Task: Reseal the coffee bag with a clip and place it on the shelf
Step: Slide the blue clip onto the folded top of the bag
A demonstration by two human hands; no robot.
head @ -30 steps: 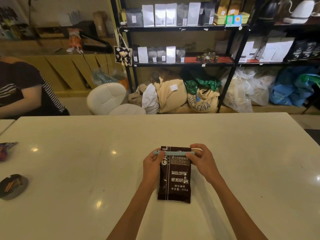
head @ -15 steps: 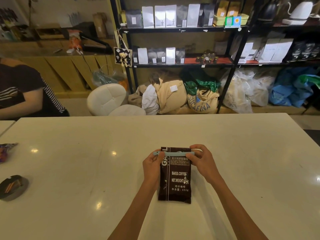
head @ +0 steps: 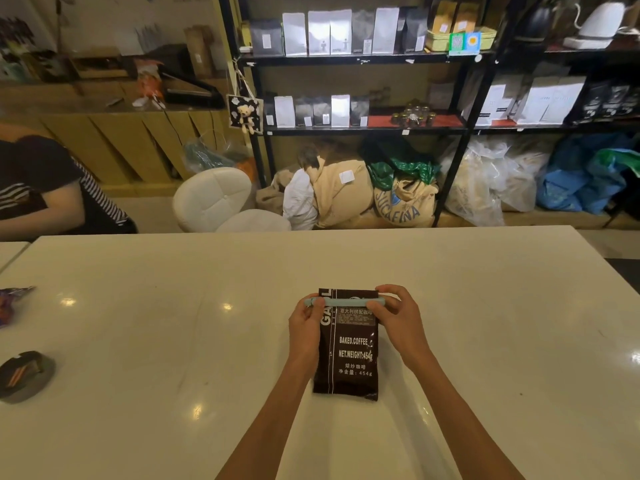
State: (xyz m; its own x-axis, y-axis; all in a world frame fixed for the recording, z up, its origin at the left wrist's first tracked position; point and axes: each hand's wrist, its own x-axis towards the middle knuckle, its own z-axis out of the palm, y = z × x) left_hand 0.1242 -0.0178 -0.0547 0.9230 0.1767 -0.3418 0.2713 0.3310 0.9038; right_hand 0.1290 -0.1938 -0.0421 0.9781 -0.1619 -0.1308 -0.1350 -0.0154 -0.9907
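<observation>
A dark brown coffee bag with white lettering lies flat on the white table, its top pointing away from me. A light blue clip runs across the bag near its top edge. My left hand pinches the clip's left end, and my right hand grips its right end and the bag's top corner. The black metal shelf stands beyond the table, its boards filled with white, grey and black bags.
A dark ashtray-like dish and a shiny wrapper lie at the table's left edge. A person in a striped sleeve sits at the far left. A white stool and sacks lie between table and shelf.
Both hands stay on the ends of the clip; the bag and clip have barely shifted.
</observation>
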